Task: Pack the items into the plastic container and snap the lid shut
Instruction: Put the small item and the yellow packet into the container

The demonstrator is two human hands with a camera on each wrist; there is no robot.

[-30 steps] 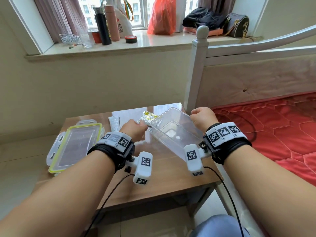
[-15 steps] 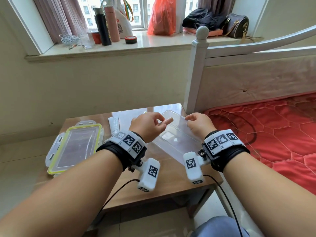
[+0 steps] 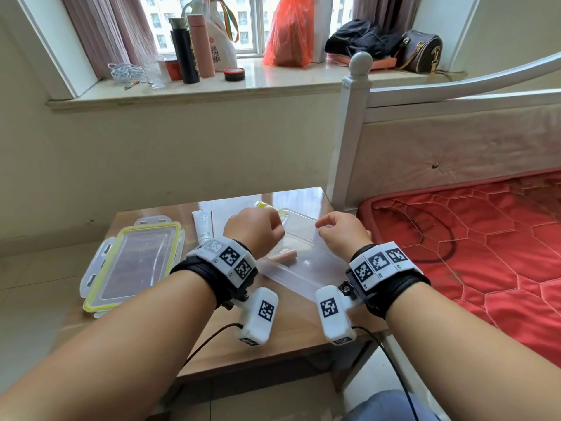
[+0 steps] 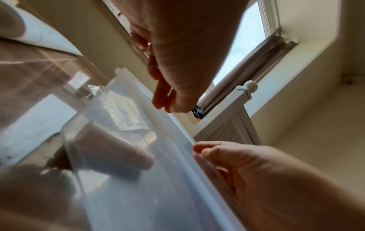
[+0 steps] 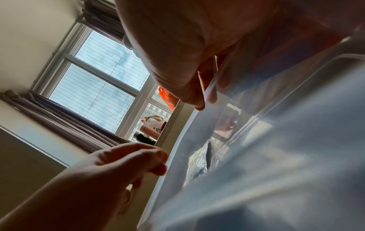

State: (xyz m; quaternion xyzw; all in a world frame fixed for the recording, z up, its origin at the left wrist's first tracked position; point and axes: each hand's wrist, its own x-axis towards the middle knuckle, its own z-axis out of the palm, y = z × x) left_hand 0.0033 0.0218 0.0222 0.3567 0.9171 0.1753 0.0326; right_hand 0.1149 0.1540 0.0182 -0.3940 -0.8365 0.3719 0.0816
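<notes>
**Box on the table, one item inside**

The lid [image 3: 130,265], clear with a yellow seal, is lying flat at the left end of the table [image 3: 291,335], well apart from the box. Just right of it a white tube [image 3: 204,223] is lying on the tabletop next to a sheet of paper [image 3: 230,208].

The left hand [image 3: 253,230] is hovering over the left rim of the box [image 3: 306,268], its fingers loosely curled and gripping nothing; the left wrist view is showing its fingertips [image 4: 164,100] just above the rim. Beyond that hand a crinkly yellow-and-silver packet [image 3: 267,205] is peeking out at the far end of the box; whether it is lying inside or just behind, I cannot tell.

The clear box is sitting on the table between the two hands. A small pink piece [image 3: 283,256] is lying on its floor near the left wall.

The right hand [image 3: 341,235] is pinching the right rim of the box, thumb on one side of the rim and fingers [image 5: 212,95] on the other.
</notes>
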